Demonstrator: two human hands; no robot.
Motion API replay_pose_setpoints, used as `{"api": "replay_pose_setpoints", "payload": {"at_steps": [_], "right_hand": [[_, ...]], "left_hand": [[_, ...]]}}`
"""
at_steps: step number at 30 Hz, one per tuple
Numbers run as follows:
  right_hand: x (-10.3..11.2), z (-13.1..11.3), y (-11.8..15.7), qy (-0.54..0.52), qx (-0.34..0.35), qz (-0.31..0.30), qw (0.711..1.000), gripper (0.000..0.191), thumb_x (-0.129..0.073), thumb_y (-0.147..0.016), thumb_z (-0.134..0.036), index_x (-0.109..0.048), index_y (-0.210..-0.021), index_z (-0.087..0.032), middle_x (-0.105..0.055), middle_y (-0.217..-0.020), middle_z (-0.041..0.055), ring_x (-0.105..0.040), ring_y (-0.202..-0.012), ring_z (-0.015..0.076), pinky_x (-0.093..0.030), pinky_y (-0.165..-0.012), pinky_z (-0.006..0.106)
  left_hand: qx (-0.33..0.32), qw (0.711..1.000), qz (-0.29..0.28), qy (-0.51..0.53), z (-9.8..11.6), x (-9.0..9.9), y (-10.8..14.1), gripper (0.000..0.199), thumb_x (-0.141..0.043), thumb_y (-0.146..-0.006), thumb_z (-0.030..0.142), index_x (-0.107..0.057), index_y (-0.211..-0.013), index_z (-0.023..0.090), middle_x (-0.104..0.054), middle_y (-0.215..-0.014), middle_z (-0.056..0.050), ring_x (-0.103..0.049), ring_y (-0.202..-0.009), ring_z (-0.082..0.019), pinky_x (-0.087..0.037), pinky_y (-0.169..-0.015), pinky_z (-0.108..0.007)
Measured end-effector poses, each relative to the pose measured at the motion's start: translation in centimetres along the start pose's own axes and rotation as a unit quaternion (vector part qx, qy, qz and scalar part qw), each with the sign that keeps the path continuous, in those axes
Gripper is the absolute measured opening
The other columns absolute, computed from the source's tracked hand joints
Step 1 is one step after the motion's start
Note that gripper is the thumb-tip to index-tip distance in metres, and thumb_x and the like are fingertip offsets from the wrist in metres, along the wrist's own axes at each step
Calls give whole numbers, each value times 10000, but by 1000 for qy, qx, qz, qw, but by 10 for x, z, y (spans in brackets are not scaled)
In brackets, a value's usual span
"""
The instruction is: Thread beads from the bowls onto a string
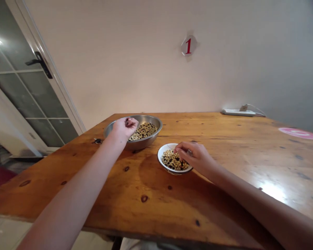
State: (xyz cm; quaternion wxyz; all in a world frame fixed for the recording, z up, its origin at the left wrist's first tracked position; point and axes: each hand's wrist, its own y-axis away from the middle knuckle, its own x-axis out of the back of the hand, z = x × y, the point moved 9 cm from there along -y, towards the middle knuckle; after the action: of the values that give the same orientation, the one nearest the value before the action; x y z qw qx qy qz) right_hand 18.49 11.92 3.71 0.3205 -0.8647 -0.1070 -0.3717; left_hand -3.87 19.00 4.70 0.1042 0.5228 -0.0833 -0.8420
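Observation:
My left hand (127, 127) is curled closed above the left side of a wide steel bowl (146, 143). Yellowish and dark beans (146, 130) cover the bottom of that bowl. Whatever the curled fingers hold, if anything, is hidden. Closer to me stands a small white enamel bowl (160, 152) with a dark rim, holding more pale and dark beans (172, 160). Over its right side my right hand (191, 152) has its fingertips pinched together, just above the beans. I cannot make out what lies between those fingertips.
Both bowls stand on a knotty wooden table (106, 201). A small dark item like keys (97, 141) lies left of the steel bowl. At the back right is a white power strip (238, 112) with a plug and cord. A pink sticker (299, 133) marks the right side.

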Motion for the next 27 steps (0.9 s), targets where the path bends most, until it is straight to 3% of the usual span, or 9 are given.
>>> {"api": "replay_pose_setpoints", "payload": {"at_steps": [3,10,14,17,23,27], "right_hand": [[0,0,0,-2,-3,2,1000,243,-459,-860,-312,-614,-728,-180,-612,-565,-2,-524,-510,120,-349,-516,227],[1,4,-1,-22,-15,15,1000,212,-461,-850,-293,-616,-762,-178,-649,-665,13,-583,-625,137,-398,-594,232],[6,6,0,-39,-25,31,998,207,-468,-839,-306,-618,-776,-177,-665,-720,25,-588,-663,145,-411,-618,240],[11,5,0,-44,-26,42,998,216,-467,-839,-321,-613,-773,-177,-646,-711,27,-573,-659,145,-407,-618,244],[14,2,1,-48,-14,50,997,192,-484,-834,-307,-598,-753,-176,-604,-660,17,-546,-620,139,-399,-599,245],[15,-1,3,-38,-2,62,997,192,-482,-835,-294,-605,-755,-171,-595,-645,10,-537,-607,133,-387,-581,240]], "left_hand": [[51,998,-33,3,-17,-7,22,334,-214,-960,87,-348,-668,177,-305,-525,67,-250,-343,-10,-210,-287,-107],[158,984,-70,-34,-68,-2,84,263,-225,-945,121,-308,-706,196,-285,-542,65,-243,-321,-27,-208,-246,-116],[265,944,-140,-136,-102,3,103,310,-264,-965,188,-309,-658,193,-229,-535,75,-249,-314,-24,-179,-239,-114],[310,920,-159,-182,-118,10,105,350,-301,-978,265,-352,-644,171,-183,-538,84,-264,-317,-14,-160,-244,-102],[239,930,-157,-232,-114,14,92,386,-299,-972,233,-362,-599,160,-136,-506,94,-204,-311,-12,-118,-259,-106],[185,910,-175,-327,-116,14,91,399,-382,-945,267,-321,-563,167,-179,-482,94,-149,-332,-11,-98,-273,-104]]}}
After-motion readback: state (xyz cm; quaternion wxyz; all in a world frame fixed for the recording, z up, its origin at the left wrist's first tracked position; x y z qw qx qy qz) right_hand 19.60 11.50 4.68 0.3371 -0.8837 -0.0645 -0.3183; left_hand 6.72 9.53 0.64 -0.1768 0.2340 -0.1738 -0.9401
